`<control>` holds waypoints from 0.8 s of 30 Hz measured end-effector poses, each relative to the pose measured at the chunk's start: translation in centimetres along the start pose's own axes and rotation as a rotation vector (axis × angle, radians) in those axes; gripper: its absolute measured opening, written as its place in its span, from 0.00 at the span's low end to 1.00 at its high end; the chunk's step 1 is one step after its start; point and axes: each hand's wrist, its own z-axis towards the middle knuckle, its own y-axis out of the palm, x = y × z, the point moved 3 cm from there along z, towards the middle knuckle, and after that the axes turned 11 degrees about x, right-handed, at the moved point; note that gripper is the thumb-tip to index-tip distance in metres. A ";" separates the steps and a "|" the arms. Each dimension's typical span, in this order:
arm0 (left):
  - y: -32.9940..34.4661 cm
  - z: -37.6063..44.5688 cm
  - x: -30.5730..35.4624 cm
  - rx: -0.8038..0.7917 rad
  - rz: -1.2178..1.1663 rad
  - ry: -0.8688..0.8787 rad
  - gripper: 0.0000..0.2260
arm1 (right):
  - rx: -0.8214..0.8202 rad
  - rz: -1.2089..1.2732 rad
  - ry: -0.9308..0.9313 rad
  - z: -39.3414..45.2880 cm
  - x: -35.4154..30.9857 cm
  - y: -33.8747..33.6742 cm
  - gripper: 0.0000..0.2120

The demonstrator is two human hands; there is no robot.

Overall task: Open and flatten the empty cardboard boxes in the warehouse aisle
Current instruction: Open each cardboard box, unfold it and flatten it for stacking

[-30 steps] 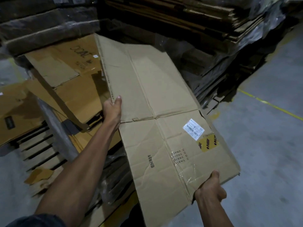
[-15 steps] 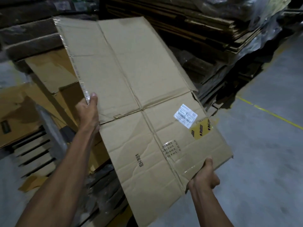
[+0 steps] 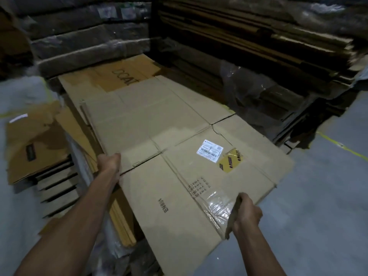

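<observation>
The right hand grips the near edge of the flat box, fingers curled around it beside shiny tape. The left hand holds the left edge, fingers under the board. The box lies almost flat over the stack of flattened boxes, its far end on it. It looks light but wide and a little floppy along the creases, so two opposite edges seem the best hold. No containers are visible.
</observation>
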 end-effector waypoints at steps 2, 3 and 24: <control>1.0 1.4 0.7 0.045 0.034 0.025 0.18 | -0.005 -0.025 -0.001 -0.7 -1.0 2.2 0.23; 1.6 2.1 1.4 0.045 0.047 0.047 0.17 | 0.003 -0.040 0.003 -1.0 -1.5 3.4 0.25; 5.5 5.1 9.1 -0.226 0.849 0.700 0.25 | -0.404 -0.467 -0.530 -3.0 -5.8 23.5 0.17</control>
